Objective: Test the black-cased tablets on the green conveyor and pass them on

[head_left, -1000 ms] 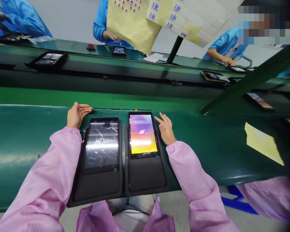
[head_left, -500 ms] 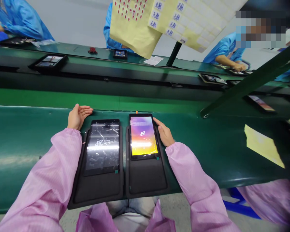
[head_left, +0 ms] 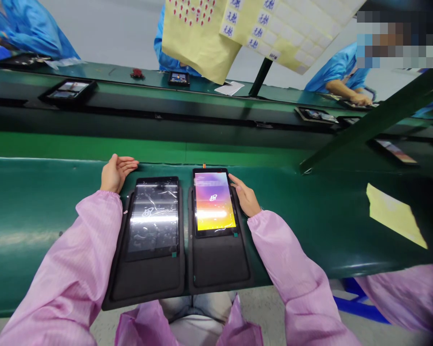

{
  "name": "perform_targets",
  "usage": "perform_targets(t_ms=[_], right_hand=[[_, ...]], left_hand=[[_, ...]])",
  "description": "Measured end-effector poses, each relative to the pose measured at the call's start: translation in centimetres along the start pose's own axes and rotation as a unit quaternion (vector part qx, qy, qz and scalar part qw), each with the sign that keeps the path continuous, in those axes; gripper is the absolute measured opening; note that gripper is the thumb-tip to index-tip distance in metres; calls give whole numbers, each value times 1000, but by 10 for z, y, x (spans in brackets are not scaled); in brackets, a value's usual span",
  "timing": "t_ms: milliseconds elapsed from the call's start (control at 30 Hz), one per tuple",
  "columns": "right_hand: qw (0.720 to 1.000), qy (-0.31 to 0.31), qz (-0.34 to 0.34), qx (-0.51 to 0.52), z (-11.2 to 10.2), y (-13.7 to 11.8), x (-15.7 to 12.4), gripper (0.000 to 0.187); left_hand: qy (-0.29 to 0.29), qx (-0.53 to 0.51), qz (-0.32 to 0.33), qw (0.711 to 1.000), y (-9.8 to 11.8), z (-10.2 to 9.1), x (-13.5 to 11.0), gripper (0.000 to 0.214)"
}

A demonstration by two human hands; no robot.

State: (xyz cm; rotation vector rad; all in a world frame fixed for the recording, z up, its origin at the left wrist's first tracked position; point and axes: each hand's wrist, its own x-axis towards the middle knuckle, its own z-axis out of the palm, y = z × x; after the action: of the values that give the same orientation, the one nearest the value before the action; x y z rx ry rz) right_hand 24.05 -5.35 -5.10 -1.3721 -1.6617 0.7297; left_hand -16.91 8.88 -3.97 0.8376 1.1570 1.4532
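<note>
Pink-sleeved right hand (head_left: 247,198) at centre, unclamped, touching the lit tablet (head_left: 213,204), left hand (head_left: 115,174) unclenched beside the dark tablet (head_left: 154,221)

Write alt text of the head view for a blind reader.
A person's right hand is at the upper right edge of a brightly lit tablet; the left hand is by the upper left corner of a darker tablet. Both tablets lie on black trays on a green bench.

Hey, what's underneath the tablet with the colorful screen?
The colorful tablet lies on a black tray, whose near part shows uncovered; the tray rests on the green bench. The tray's surface directly beneath the tablet, and the tablet's own back, are covered and can't be seen.
</note>
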Motion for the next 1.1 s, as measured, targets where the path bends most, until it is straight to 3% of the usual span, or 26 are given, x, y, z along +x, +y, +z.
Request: perform_targets(t_ms=[1100], right_hand=[[1000,9,6,-9,-1,-2,1,58]], left_hand=[[3,7,-5,1000,2,2,-2,51]])
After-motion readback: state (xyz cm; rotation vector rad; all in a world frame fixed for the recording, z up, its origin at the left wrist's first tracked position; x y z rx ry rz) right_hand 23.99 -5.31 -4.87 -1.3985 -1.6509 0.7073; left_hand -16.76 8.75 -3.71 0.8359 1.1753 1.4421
